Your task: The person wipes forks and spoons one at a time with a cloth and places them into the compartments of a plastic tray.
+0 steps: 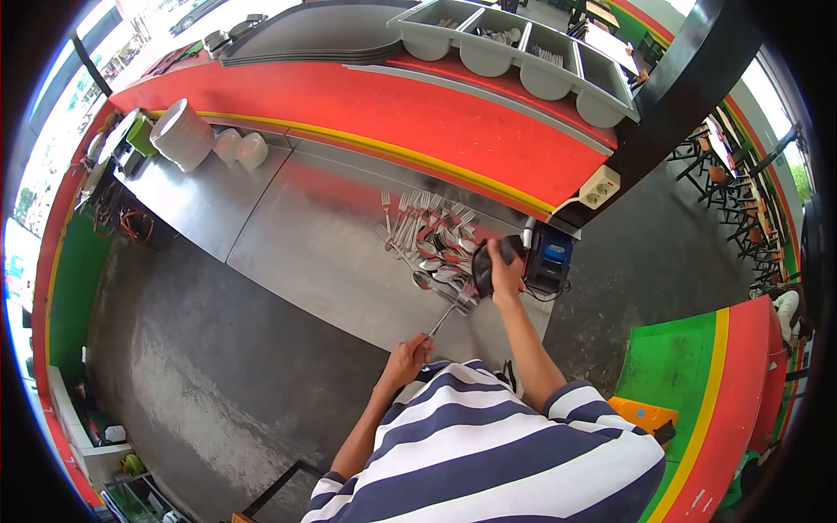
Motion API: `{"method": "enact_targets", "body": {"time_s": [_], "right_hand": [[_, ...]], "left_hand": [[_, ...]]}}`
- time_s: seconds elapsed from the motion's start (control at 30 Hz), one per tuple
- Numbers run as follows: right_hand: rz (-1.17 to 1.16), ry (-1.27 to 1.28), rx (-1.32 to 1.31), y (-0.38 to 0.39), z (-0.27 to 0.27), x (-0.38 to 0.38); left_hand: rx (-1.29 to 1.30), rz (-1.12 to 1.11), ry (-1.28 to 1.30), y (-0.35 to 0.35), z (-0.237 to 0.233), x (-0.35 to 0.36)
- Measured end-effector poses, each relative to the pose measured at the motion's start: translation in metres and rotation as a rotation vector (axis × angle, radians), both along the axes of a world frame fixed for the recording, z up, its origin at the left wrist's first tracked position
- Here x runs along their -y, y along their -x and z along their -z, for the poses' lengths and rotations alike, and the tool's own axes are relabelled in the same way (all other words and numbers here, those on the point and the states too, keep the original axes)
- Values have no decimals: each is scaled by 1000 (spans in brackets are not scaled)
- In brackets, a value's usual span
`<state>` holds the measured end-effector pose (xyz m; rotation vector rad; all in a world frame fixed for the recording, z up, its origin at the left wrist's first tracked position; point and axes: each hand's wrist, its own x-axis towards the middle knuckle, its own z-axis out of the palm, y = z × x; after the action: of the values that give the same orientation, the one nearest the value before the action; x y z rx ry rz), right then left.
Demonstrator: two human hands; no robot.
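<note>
My left hand (pixel 406 361) is closed on the end of a slim metal piece of cutlery (pixel 442 322). Its far end overlaps the near edge of the pile, so I cannot tell whether it is a fork or a spoon. My right hand (pixel 506 270) grips a soft, dark cloth (pixel 484 267) at the pile's right side. Between and beyond my hands, a heap of forks and spoons (pixel 433 237) lies on the steel counter (pixel 323 227). Several forks point their tines toward the back wall.
A blue-and-black device (pixel 551 258) stands right of the cloth, below a power socket (pixel 600 187). Stacked white plates (pixel 182 135) and bowls (pixel 252 151) sit at the counter's left. On the red ledge are dark trays (pixel 318 35) and a grey cutlery holder (pixel 514 54).
</note>
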<state>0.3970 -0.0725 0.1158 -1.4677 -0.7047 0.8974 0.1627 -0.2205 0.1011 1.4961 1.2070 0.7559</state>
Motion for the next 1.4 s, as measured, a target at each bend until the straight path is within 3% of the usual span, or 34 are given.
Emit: {"method": "enact_targets", "body": {"time_s": [0.07, 0.17, 0.23, 0.3, 0.4, 0.47, 0.73, 0.87, 1.07, 1.33, 1.4], "right_hand": [[66, -94, -152, -5, 11, -5], [50, -199, -213, 16, -24, 18], [-229, -207, -79, 39, -49, 46], [-433, -208, 9, 60, -42, 74], [-676, -406, 742, 79, -26, 92], [-645, -373, 752, 79, -12, 89], [-444, -430, 982, 56, -10, 55], [-382, -411, 955, 56, -20, 52], [-295, -322, 681, 68, -26, 45], [-73, -185, 572, 51, -4, 31], [-43, -88, 548, 36, 11, 28]], "left_hand": [[72, -62, 59, -3, 3, 0], [175, -164, 197, -6, 3, -2], [268, -226, 259, -9, -1, -10], [274, -250, 212, -14, 4, -18], [271, -318, 121, -22, 24, -25], [278, -325, 92, -25, 33, -25], [240, -199, 206, -21, -5, -20], [239, -172, 251, -16, -15, -23], [183, -153, 249, -4, -24, -17], [-14, -92, 125, 13, -30, -5], [42, -68, 185, 14, -35, 0]]}}
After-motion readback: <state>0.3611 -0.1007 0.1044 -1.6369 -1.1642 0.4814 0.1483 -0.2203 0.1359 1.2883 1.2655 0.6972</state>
